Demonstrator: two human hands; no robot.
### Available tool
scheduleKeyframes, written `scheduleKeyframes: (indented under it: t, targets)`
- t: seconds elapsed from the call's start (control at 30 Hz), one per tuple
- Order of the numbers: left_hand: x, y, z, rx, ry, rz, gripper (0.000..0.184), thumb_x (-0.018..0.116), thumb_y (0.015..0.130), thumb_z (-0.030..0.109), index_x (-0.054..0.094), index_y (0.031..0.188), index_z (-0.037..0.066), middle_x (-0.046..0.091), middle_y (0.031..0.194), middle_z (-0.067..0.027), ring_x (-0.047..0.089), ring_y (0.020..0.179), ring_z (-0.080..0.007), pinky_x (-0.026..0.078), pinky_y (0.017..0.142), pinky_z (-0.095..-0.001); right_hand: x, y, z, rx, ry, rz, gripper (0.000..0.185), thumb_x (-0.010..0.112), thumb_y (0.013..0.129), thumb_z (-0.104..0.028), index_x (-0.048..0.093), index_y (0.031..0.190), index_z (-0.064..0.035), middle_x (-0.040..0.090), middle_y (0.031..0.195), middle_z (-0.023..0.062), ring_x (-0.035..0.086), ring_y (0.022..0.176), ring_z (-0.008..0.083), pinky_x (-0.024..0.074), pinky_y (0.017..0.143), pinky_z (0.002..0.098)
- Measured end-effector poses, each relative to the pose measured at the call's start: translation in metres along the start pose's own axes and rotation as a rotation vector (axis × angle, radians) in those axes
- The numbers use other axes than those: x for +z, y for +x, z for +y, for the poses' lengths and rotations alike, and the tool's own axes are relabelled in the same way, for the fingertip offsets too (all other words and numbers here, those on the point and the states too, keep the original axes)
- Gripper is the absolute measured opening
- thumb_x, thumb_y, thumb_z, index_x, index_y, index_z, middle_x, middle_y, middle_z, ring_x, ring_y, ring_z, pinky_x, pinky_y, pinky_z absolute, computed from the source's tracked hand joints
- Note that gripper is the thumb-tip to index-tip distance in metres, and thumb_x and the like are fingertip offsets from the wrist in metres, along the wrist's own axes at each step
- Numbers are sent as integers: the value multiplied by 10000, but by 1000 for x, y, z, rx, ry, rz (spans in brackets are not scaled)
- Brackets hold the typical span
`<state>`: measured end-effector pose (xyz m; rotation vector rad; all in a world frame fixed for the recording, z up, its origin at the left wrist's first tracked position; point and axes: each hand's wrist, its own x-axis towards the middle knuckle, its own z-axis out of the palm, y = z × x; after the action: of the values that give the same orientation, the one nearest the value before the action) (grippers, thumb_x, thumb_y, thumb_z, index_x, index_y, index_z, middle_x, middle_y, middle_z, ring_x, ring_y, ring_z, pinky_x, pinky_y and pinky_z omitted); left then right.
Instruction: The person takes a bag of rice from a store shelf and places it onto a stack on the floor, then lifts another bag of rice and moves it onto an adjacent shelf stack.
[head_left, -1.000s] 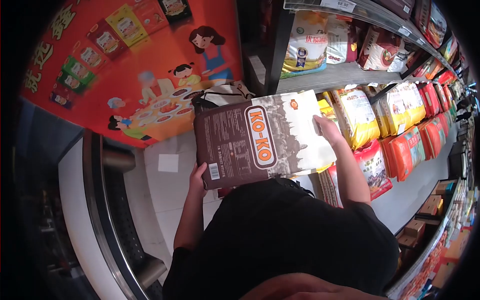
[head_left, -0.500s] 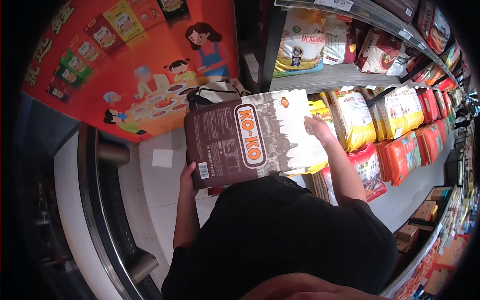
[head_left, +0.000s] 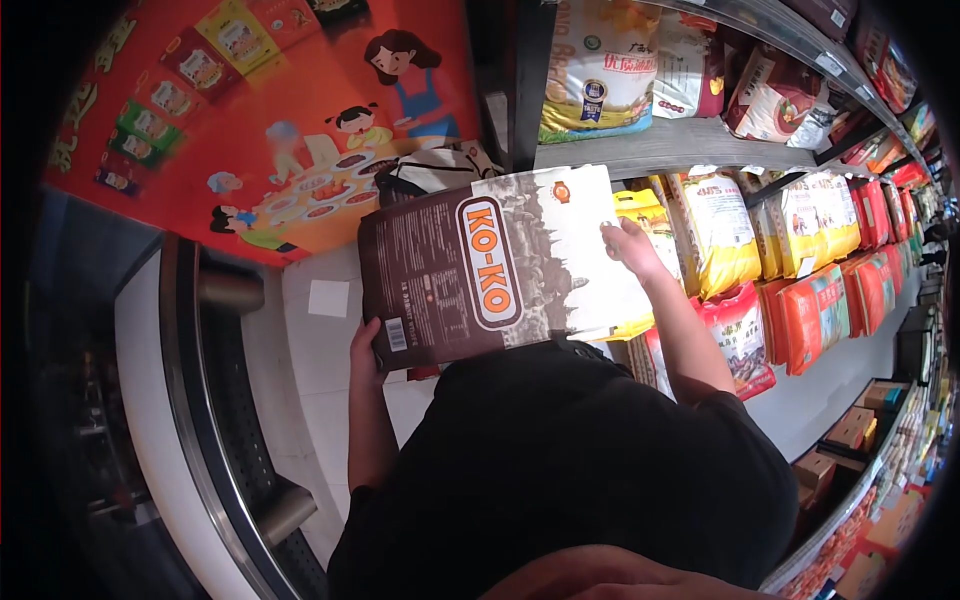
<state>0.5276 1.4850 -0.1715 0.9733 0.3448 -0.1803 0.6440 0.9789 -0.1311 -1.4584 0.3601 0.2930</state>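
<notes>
A large brown and cream bag [head_left: 430,290] with orange KO-KO lettering lies across the front of my body, its printed side facing up. My left hand [head_left: 368,348] grips its lower left corner, beside the barcode, with most fingers hidden beneath. At the opposite, cream end, my right hand [head_left: 630,250] is closed on the bag's right edge. Just beyond that hand, a yellow bag [head_left: 645,212] shows partly behind the held one.
Shelves [head_left: 690,146] at the right hold white rice bags [head_left: 598,85], yellow and white bags [head_left: 722,235] and red packs [head_left: 812,318]. A red poster [head_left: 300,90] stands ahead on the left. A metal-edged counter [head_left: 185,400] runs along the left; cardboard boxes [head_left: 852,428] sit lower right.
The KO-KO bag and both my hands have shifted left in the view. Both hands keep their hold at the same ends.
</notes>
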Motion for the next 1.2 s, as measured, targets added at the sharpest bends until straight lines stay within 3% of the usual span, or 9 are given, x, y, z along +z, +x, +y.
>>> scheduleKeyframes:
  t: [0.13, 0.37, 0.67, 0.77, 0.87, 0.97, 1.07, 1.1, 1.2]
  targets:
    - [5, -2, 5, -1, -13, 10, 589, 584, 1000, 232, 395, 1505, -6, 609, 1371, -161, 640, 1213, -290, 527, 1027, -422, -5, 12, 16, -6, 116, -15, 186, 662, 958, -150, 555, 1054, -32, 551, 821, -2, 479, 666, 92, 381, 598, 250]
    - [-1, 0, 3, 4, -5, 39, 512, 574, 1019, 285, 479, 1434, 1, 665, 1285, -164, 688, 1130, -292, 559, 987, -439, -11, 22, 34, -47, 180, -24, 126, 660, 964, -142, 568, 983, -58, 544, 794, -18, 446, 625, 81, 349, 568, 238]
    - [-4, -4, 0, -72, -63, 43, 461, 589, 1023, 326, 542, 1361, 15, 693, 1243, -151, 702, 1094, -294, 549, 993, -453, -10, 18, 28, -76, 97, 49, 288, 750, 952, -231, 489, 912, -115, 626, 813, 24, 551, 665, 94, 451, 622, 232]
    - [-7, 1, -1, -64, -70, 25, 485, 598, 1017, 331, 536, 1383, 19, 690, 1256, -151, 691, 1124, -295, 529, 1024, -470, -6, 12, 22, -73, 69, 86, 260, 753, 946, -231, 531, 928, -96, 648, 841, 32, 580, 697, 98, 466, 648, 240]
    - [0, -4, 6, -81, -67, -20, 568, 569, 1015, 255, 404, 1513, 37, 598, 1401, -148, 613, 1254, -314, 481, 1084, -457, -7, 5, 13, -58, -28, 61, 271, 749, 948, -306, 648, 934, -55, 664, 886, 24, 596, 758, 83, 471, 686, 235]
    - [1, -5, 9, -43, -12, -71, 643, 592, 1006, 222, 340, 1557, 8, 562, 1449, -169, 592, 1288, -311, 459, 1107, -449, -3, -14, 1, -87, -60, 93, 325, 727, 943, -288, 686, 1081, 3, 699, 945, 47, 624, 777, 97, 484, 708, 250]
    - [16, -16, 22, 149, 238, 12, 733, 623, 993, 189, 259, 1595, -18, 490, 1523, -191, 533, 1359, -301, 403, 1155, -423, -10, -23, 1, -72, -67, 120, 413, 744, 911, -246, 658, 1225, 7, 717, 1028, 67, 652, 854, 126, 496, 779, 257]
    - [8, -13, 26, 176, 287, 49, 780, 645, 986, 158, 215, 1608, -32, 390, 1600, -209, 431, 1447, -295, 323, 1201, -405, -12, -28, 2, -51, -84, 140, 415, 749, 911, -238, 647, 1239, -6, 721, 1044, 75, 667, 881, 133, 505, 800, 261]
    - [2, -9, 39, 455, 678, 216, 748, 647, 990, 142, 247, 1597, -35, 327, 1642, -196, 340, 1500, -297, 266, 1227, -403, -15, -56, 5, -163, -135, 260, 486, 765, 892, -240, 618, 1299, -19, 711, 1153, 128, 679, 1047, 189, 524, 911, 314]
